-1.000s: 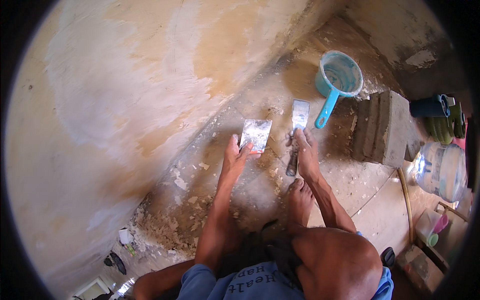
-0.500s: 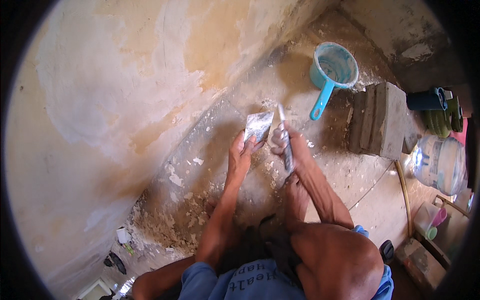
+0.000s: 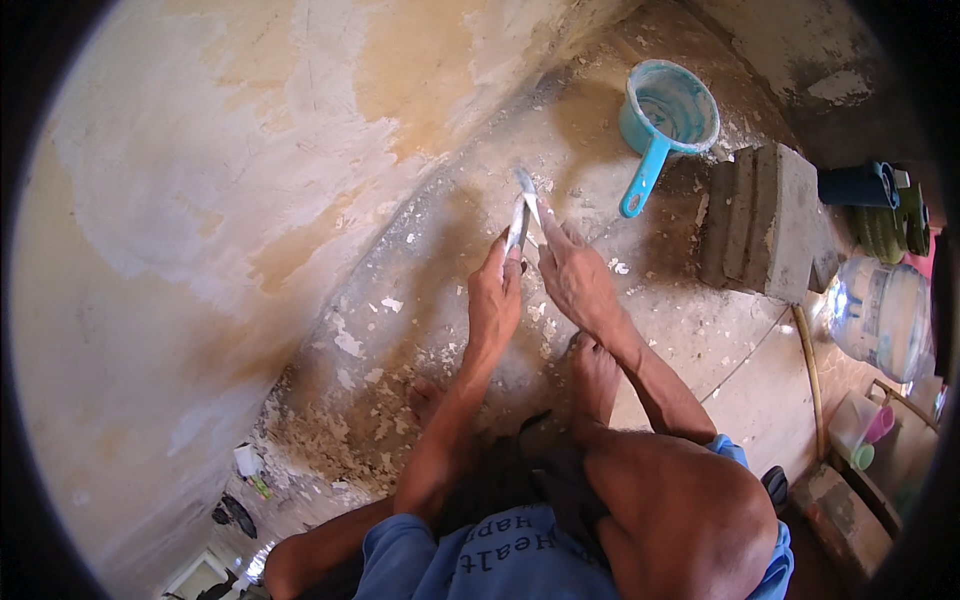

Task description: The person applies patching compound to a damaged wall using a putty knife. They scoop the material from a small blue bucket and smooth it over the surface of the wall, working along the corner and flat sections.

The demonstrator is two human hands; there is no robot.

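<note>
My left hand (image 3: 494,300) is closed around the lower end of a thin flat metal plate (image 3: 516,228), now turned nearly edge-on and smeared with white paste. In my right hand (image 3: 580,284) is a narrow putty knife (image 3: 524,182), its handle mostly hidden by the fingers. The knife's blade meets or crosses the plate's upper end, with white paste showing there; exact contact is hard to tell. Beyond both hands, to the right, a turquoise dipper (image 3: 648,172) rests on the floor, coated inside with whitish paste.
A patchy, peeling wall (image 3: 250,200) rises on the left. Flakes of paint and plaster litter the floor (image 3: 400,340). Grey concrete blocks (image 3: 770,220) stand at the right, beside a clear plastic water jug (image 3: 880,318) and a thin hose-like strip (image 3: 808,370). My bare foot (image 3: 594,380) is below the right hand.
The plate has turned from showing its broad face to nearly edge-on. The putty knife has swung left, bringing its blade against or across the plate's tip; both hands are closer together.
</note>
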